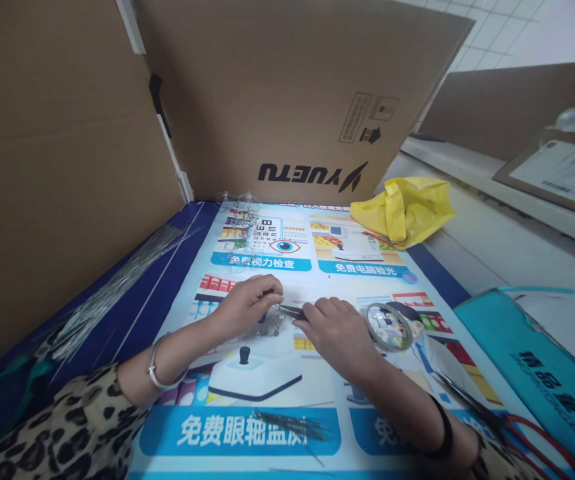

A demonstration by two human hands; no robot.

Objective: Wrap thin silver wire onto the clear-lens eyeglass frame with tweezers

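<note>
My left hand point(247, 303) rests on a printed poster mat point(317, 387) with its fingers pinched around a small clear beaded piece point(270, 323). My right hand point(337, 327) sits just to its right and grips a thin dark tool point(290, 311), perhaps tweezers, whose tip points left at the left fingers. A silver bangle circles my left wrist, a dark band my right. A small round clear dish point(390, 327) with tiny bits lies right of my right hand.
Cardboard walls point(287, 100) enclose the back and left. A bundle of thin silver wires point(112, 287) lies left. More clear beaded pieces point(240, 213) lie at the back, a yellow plastic bag point(404, 208) back right, short dark wires point(292, 423) near me, red-handled scissors point(527, 427) and a teal pouch point(542, 373) right.
</note>
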